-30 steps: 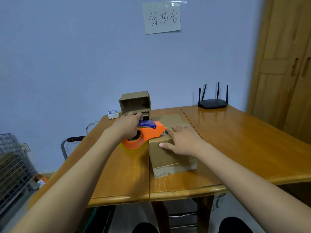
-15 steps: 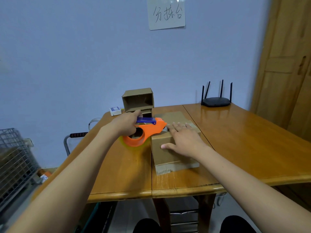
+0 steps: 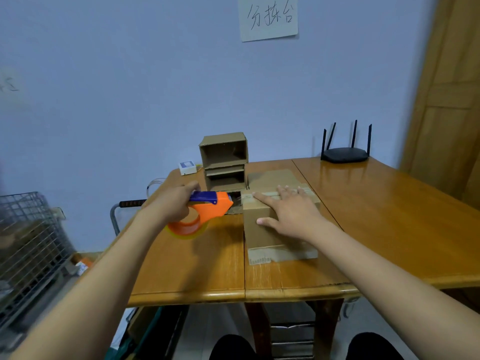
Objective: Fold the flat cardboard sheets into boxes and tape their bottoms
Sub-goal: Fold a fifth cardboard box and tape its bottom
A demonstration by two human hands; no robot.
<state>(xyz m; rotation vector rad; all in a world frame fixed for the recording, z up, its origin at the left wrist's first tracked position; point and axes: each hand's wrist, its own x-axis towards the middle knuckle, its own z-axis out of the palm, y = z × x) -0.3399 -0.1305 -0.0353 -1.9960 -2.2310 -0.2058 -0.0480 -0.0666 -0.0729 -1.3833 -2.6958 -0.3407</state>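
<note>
Cardboard box (image 3: 262, 224) sits on the wooden table (image 3: 389, 224), near its front edge, with a strip of tape (image 3: 272, 196) laid across its top. The right hand (image 3: 291, 215) lies flat on the box, fingers straight and spread, fingertips on the tape and thumb out over the near left edge. The left hand (image 3: 172, 205) grips the orange tape dispenser (image 3: 205, 213) just left of the box, fingers curled round its blue handle; the dispenser's nose meets the box's top left edge.

Behind the box a flat cardboard sheet (image 3: 272, 178) lies on the table. Two open boxes (image 3: 224, 162) stand stacked behind the dispenser, openings facing the camera. A small white box (image 3: 187, 167) lies left of them at the table's back edge, its label too small to read. A black router (image 3: 344, 153) with four antennas stands at the back, well apart to the right. A wire basket (image 3: 28, 237) stands off the table to the left, and a wooden door (image 3: 452, 87) fills the right edge.

On the wall a paper sign (image 3: 268, 18) carries handwritten characters reading 分拣台.
</note>
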